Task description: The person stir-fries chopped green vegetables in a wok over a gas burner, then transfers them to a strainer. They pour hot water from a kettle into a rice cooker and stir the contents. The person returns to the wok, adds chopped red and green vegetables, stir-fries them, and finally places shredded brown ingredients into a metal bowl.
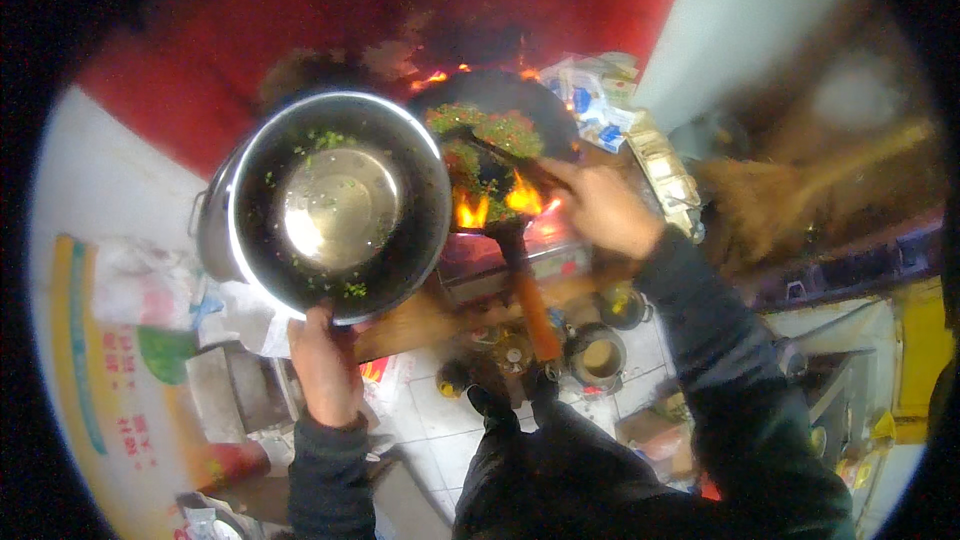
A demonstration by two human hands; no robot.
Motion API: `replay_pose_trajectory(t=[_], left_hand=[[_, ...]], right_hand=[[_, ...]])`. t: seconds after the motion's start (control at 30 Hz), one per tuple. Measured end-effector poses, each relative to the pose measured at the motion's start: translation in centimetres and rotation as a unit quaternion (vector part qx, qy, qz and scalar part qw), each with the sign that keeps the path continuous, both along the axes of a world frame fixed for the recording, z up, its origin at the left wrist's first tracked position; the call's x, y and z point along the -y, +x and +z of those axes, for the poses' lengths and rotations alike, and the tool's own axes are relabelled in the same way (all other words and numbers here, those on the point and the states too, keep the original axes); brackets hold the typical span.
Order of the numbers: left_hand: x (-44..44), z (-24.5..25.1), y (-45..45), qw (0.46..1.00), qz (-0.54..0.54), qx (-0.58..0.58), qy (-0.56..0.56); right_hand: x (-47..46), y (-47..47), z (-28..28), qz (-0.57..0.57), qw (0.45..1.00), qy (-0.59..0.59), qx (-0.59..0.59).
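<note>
My left hand [324, 367] grips the near rim of a deep stainless steel pot [341, 199], tilted so its inside faces me, with bits of chopped green stuck to its wall. Right of it, a black wok [547, 112] sits over a lit burner and holds a red and green chopped mixture [510, 133]. My right hand [611, 202] is closed around the handle of a dark utensil whose far end lies in the mixture. The wok's wooden handle [536, 315] points towards me.
Flames [471, 210] rise at the wok's near edge, with more behind it. Packets [600, 101] and a pale tray [664, 169] stand to the right. Pots and bowls, among them a round pot [596, 355], are on the tiled floor near my feet. A metal box [217, 397] is at the left.
</note>
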State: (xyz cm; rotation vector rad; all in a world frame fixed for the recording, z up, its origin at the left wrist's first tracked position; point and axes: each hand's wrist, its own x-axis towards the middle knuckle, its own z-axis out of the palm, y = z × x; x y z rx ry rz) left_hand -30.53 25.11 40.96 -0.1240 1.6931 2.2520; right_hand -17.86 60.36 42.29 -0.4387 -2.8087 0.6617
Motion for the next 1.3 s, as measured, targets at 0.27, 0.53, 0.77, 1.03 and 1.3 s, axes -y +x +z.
replay_pose_trajectory(t=[0.27, 0.53, 0.77, 1.03, 1.3], left_hand=[[-3.7, 1.9, -2.1, 0.992, -0.090, -0.075, -0.049], [-8.0, 1.2, -2.8, 0.984, -0.165, -0.043, 0.056], [-13.7, -2.1, -0.1, 0.976, -0.116, -0.101, 0.154], [-14.1, -2.4, -2.1, 0.912, -0.190, -0.355, -0.073], [-10.5, 1.4, -5.0, 0.966, -0.246, -0.068, 0.047]], right_hand=[[-2.3, 9.3, 9.0, -0.017, 0.978, 0.156, -0.134], [4.9, 8.0, 9.4, 0.030, 0.975, 0.060, -0.211], [12.3, 5.5, 4.3, -0.230, 0.868, -0.397, -0.190], [10.6, 5.1, 4.2, -0.061, 0.934, -0.288, -0.202], [2.9, 9.6, 9.8, 0.053, 0.984, -0.152, -0.071]])
